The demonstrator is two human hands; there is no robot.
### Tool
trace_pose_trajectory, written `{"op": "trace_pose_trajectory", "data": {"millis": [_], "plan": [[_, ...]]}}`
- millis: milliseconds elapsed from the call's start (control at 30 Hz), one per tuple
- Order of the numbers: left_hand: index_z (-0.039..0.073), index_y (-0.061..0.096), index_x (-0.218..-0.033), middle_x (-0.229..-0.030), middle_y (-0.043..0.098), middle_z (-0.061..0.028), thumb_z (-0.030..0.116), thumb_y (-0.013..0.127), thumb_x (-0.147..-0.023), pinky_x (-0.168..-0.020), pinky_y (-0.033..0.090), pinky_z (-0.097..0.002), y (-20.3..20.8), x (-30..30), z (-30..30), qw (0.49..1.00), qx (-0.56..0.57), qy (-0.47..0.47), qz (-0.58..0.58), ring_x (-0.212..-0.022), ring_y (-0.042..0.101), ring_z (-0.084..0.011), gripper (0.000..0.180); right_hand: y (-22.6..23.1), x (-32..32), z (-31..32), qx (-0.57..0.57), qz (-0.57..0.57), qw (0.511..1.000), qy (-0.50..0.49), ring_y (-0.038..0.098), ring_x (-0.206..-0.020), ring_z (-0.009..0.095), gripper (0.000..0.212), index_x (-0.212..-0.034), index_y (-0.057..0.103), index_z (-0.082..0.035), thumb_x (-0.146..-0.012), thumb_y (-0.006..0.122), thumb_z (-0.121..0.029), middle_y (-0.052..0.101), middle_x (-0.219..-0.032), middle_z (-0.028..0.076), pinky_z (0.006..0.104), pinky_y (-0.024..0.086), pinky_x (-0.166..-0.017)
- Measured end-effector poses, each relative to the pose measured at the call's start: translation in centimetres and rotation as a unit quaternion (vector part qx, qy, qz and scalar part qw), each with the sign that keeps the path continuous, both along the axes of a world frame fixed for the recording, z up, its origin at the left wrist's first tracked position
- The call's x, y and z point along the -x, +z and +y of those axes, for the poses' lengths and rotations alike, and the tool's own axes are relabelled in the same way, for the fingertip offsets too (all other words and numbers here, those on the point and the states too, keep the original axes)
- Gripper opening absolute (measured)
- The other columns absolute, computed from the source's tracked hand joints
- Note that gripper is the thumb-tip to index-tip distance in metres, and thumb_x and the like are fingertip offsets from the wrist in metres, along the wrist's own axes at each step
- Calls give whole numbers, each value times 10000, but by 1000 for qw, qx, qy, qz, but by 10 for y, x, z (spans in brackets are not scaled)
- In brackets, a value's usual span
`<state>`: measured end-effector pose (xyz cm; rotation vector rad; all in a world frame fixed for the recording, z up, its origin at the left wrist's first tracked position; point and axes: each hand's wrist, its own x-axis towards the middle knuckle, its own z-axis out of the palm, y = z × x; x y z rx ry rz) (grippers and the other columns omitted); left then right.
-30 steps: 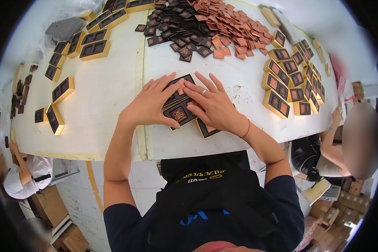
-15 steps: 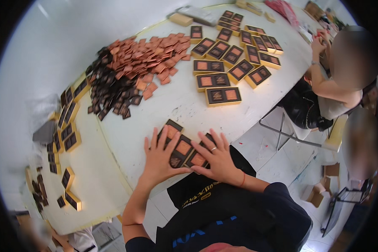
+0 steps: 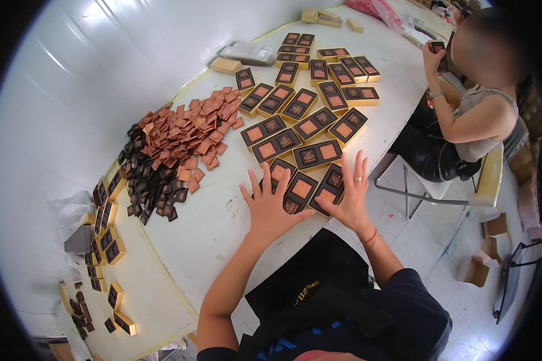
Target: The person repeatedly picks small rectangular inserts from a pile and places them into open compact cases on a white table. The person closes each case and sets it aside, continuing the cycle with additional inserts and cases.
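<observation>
Three small gold-edged boxes lie side by side near the front of the table, each with a black insert holding a copper-coloured square and a black square. My left hand [image 3: 275,207] is open, its fingers spread over the left box [image 3: 278,172] and its thumb by the near end of the middle box [image 3: 300,191]. Fingers apart, my right hand [image 3: 350,201] rests along the outer side of the right box [image 3: 330,183]. Just beyond, another such box [image 3: 317,154] lies at the front of a large group of filled boxes [image 3: 299,103].
Left of the group is a heap of copper-coloured squares [image 3: 186,129] beside a heap of black squares [image 3: 156,189]. More boxes [image 3: 107,237] line the far left. A seated person [image 3: 479,120] at the right holds a small dark item. A folding chair [image 3: 424,186] stands there.
Both hands have moved away from me with the three boxes, bringing them up against the larger group. The fingers have spread wider. The seated person's hands now show a dark item.
</observation>
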<state>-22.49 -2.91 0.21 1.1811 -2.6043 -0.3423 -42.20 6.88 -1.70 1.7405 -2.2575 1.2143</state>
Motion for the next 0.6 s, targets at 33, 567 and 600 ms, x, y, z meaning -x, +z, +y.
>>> {"op": "trace_pose_trajectory", "data": {"millis": [33, 567, 600], "plan": [[208, 366, -1553, -1656, 86, -246, 789, 737, -646, -1089, 34, -780, 0, 6, -2, 1000, -3, 9, 1, -1496, -15, -546, 1140, 0, 11, -5, 1, -11, 1000, -13, 131, -1472, 567, 1111, -1565, 325, -85, -695, 845, -540, 98, -1620, 335, 600, 161, -1180], [195, 462, -1493, -1608, 200, -308, 775, 740, -616, -1073, 127, -769, -21, 82, -73, 997, 24, 12, 75, -1473, 110, -564, 1088, -2, 110, -97, -35, 12, 998, 52, 225, -1479, 484, 1189, -1548, 325, -31, -632, 892, -533, 186, -1583, 368, 540, 203, -1201], [207, 476, -1483, -1601, 217, -306, 784, 743, -606, -1078, 121, -766, -26, 85, -78, 995, 30, 10, 96, -1468, 118, -570, 1083, 0, 114, -101, -29, -6, 997, 67, 220, -1485, 469, 1162, -1546, 332, -33, -637, 900, -483, 191, -1591, 350, 527, 203, -1205]]}}
